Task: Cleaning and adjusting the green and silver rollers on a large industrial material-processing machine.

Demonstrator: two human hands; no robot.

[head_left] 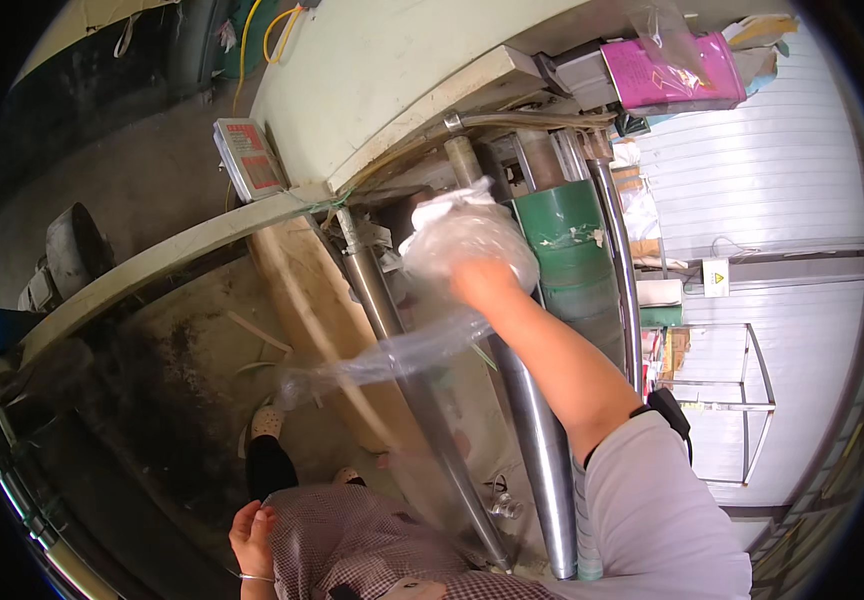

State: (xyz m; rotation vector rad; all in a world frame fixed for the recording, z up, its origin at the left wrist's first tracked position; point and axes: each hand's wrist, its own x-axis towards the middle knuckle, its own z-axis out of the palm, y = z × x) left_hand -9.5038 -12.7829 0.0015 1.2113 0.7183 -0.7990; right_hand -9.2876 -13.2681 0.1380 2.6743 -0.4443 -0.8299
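My right hand (487,285) reaches forward over the metal rollers, closed on a bunched wad of clear plastic film (497,235). Its fingers are mostly hidden by the film and smeared by motion. White crumpled material (447,205) shows at the far side of the wad. A loose strip of clear film (382,360) trails off to the left, blurred. A green roll (567,240) lies just right of the wad. Low on the left, my left hand (252,537) hangs beside my checked apron (362,530), fingers curled in with nothing visible in them.
Long steel rollers (542,470) and a thinner bar (417,420) run beside me. A pale curved machine panel (402,90) spans the top, with a red-and-white box (250,160) at its edge. A pink tin (674,75) lies at upper right. A metal frame (747,400) stands by the wall.
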